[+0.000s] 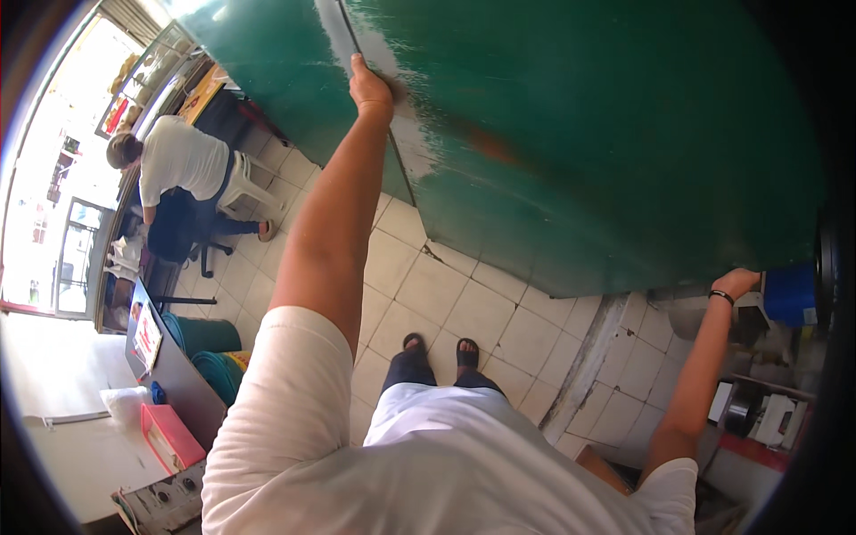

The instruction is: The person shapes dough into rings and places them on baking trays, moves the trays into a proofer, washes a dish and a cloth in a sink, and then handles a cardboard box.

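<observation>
A large green panel (571,134) with worn, pale paint along one edge fills the upper right of the head view. Stretched far forward, my left hand (368,86) is closed round that worn edge, its thumb up along the seam. Beyond the seam is a second green panel section (267,71). My right hand (738,281), with a dark band at the wrist, reaches out to the right and is closed at the panel's lower right edge. Its fingers are partly hidden there.
A person in a white shirt (187,156) bends beside a white plastic stool (250,187) at left. Green bins (201,334), a pink box (171,437) and a stove (165,499) stand at lower left. A raised sill (584,361) crosses the tiled floor (446,303). A blue container (789,294) is at right.
</observation>
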### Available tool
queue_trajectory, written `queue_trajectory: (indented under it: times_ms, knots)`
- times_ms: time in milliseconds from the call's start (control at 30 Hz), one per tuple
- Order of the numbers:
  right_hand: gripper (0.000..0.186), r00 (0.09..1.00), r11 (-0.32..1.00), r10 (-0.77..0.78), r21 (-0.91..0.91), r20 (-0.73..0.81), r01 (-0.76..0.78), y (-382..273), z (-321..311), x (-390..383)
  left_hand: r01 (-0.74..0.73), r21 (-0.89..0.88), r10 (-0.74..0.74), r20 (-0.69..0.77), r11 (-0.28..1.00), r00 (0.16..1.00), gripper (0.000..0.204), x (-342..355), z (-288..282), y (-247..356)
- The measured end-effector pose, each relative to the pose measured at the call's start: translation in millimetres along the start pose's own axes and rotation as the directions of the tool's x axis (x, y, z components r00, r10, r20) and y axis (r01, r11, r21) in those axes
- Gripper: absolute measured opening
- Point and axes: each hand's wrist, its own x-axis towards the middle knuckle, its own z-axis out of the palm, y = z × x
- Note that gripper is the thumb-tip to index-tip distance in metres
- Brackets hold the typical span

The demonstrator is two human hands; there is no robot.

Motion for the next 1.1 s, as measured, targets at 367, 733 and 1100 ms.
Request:
queue_trajectory:
  times_ms: [367, 733, 1100]
  knots:
    - [0.047, 0.945, 0.976, 0.148, 0.196, -0.293, -0.092, -3, 42, -29, 0.036, -0.074, -0.035, 0.022, 0.997, 0.999, 0.076, 51, 41, -7]
    - [0.058, 0.974, 0.889, 0.211, 0.432, -0.083, -0.156, -11, 56, -36, -0.030, -0.152, 0.057, 0.176, 0.988, 0.983, 0.083, 77, 33, -28]
    - [0.060, 0.976, 0.836, 0.215, 0.523, -0.035, -0.166, 30, 23, -27, 0.085, -0.166, -0.035, 0.283, 0.983, 0.958, 0.064, 47, 4, -51]
